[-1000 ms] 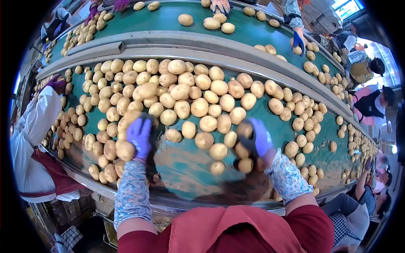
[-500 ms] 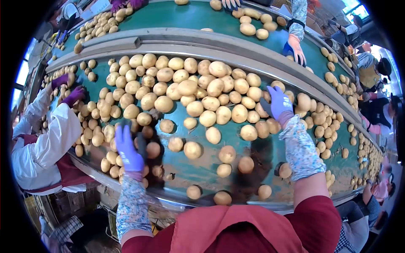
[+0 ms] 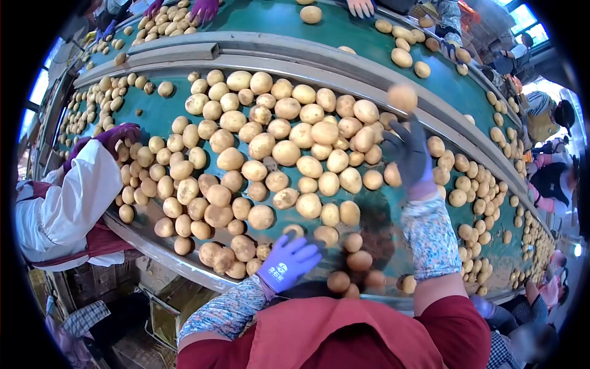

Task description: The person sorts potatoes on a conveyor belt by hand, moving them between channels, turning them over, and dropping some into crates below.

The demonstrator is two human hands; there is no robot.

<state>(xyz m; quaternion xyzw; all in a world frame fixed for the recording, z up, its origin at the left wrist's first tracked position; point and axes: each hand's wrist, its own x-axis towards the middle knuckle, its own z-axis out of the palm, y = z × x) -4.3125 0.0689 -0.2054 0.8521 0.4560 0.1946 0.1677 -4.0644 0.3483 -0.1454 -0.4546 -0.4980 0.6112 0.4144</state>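
Many potatoes [image 3: 286, 152] lie spread over the green conveyor belt [image 3: 279, 209] in front of me. My left hand [image 3: 286, 261], in a purple glove, is low near the belt's front edge with its fingers spread, beside a potato [image 3: 294, 230] partly hidden by the fingertips. My right hand [image 3: 410, 150] is raised at the far side of the belt, its dark glove palm showing and the fingers apart. Just above those fingertips a blurred potato [image 3: 402, 97] is in the air, seemingly apart from the hand.
A metal divider rail [image 3: 295, 52] separates this belt from a second green belt [image 3: 270, 21] that also carries potatoes. At left, a co-worker's purple-gloved hand [image 3: 120, 135] touches potatoes. Other workers' hands [image 3: 361, 7] are along the far belt. A metal edge [image 3: 178, 261] borders my side.
My left hand has moved right and closer to me. My right hand has turned its palm into view, and a potato is now airborne above it. Potatoes have shifted along the belt.
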